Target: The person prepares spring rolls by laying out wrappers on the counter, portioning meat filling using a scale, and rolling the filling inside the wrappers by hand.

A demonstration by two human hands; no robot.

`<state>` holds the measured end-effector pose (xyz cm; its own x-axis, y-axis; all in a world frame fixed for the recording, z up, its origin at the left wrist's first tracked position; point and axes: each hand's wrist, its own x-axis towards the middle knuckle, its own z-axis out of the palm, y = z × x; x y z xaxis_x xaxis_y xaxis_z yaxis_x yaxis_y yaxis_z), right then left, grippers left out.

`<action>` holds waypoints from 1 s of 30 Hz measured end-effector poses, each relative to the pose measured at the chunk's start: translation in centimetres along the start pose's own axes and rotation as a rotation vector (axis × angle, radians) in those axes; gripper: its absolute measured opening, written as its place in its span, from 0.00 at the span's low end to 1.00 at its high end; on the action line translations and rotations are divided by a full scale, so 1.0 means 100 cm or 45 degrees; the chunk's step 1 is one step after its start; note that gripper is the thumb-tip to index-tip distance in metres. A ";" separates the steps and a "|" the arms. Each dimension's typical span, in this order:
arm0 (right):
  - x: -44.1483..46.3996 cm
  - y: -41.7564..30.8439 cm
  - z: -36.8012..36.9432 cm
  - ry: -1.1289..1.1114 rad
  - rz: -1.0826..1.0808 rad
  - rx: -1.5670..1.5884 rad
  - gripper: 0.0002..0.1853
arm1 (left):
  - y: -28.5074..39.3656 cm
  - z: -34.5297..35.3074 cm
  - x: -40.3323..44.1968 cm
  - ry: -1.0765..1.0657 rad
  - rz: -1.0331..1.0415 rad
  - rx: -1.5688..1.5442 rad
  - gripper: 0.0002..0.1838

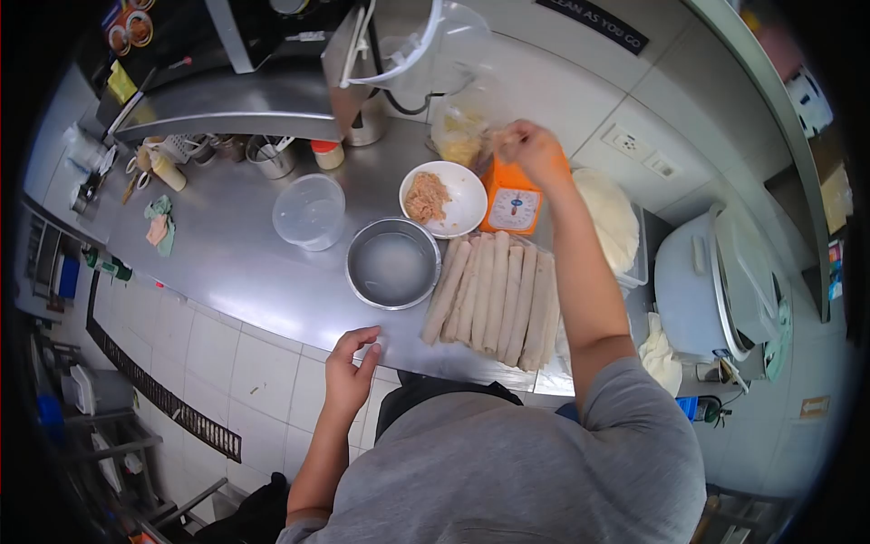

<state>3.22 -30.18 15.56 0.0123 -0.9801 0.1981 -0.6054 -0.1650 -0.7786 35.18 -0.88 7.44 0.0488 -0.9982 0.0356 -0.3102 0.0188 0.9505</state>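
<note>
My left hand (349,367) is at the counter's front edge, thumb and fingers apart, holding nothing. Blurred by motion, my right hand (533,152) is over the orange kitchen scale (513,207); whether its fingers hold anything is unclear. Beside it stands a clear plastic bag (458,131) with pale yellow contents. Left of the scale, a white bowl (467,195) contains pinkish minced filling (426,197). In front of that is a metal bowl (392,263) of cloudy liquid. Long pale uncooked rolls (489,299) lie side by side to its right.
On the steel counter (240,258) are a clear plastic tub (310,211), a red-lidded jar (327,154) and a green and pink cloth (159,225). Pale round wrappers (605,218) are stacked at right, near a large pot (689,281). A metal shelf (245,125) overhangs the back.
</note>
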 end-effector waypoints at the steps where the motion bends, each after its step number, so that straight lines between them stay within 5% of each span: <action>1: 0.011 0.017 -0.016 -0.017 -0.036 -0.093 0.12 | 0.002 0.001 0.000 -0.007 -0.004 -0.003 0.13; 6: 0.015 0.056 -0.049 -0.379 0.014 -0.304 0.06 | 0.008 0.010 -0.003 -0.065 0.002 -0.024 0.12; 9: 0.020 0.075 -0.036 -0.014 -0.244 -0.661 0.08 | 0.013 0.012 -0.004 -0.093 0.021 0.002 0.12; 12: 0.028 0.084 -0.034 0.005 -0.229 -0.757 0.10 | 0.018 0.011 -0.006 -0.109 0.020 0.015 0.12; 15: 0.031 0.059 -0.050 -0.340 -0.001 -0.566 0.09 | 0.022 0.009 -0.009 -0.099 0.025 0.040 0.12; 18: 0.029 0.046 -0.058 -0.103 -0.205 -0.790 0.08 | 0.020 0.007 -0.012 -0.097 0.016 0.068 0.12; 21: 0.022 0.036 -0.059 -0.046 -0.096 -0.857 0.08 | 0.024 0.008 -0.014 -0.106 0.010 0.047 0.11; 24: 0.034 0.060 -0.044 -0.092 -0.276 -0.844 0.08 | 0.028 0.008 -0.014 -0.110 0.013 0.068 0.11; 26: 0.015 0.039 -0.009 0.235 -0.562 -0.504 0.08 | 0.027 0.010 -0.012 -0.116 -0.014 0.049 0.11; 27: -0.005 0.014 0.010 0.071 -0.305 -0.425 0.09 | 0.026 0.011 -0.012 -0.124 -0.028 0.041 0.11; 28: -0.004 0.026 0.054 0.025 -0.371 -0.415 0.08 | 0.027 0.012 -0.011 -0.136 -0.038 0.035 0.11; 30: -0.025 0.005 0.098 -0.531 -0.091 -0.688 0.13 | 0.028 0.015 -0.010 -0.154 -0.060 0.028 0.11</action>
<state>10.73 -28.84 8.86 0.3068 -0.9473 -0.0924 -0.9024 -0.2586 -0.3447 32.86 0.10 9.57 -0.0505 -0.9976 -0.0473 -0.3309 -0.0280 0.9433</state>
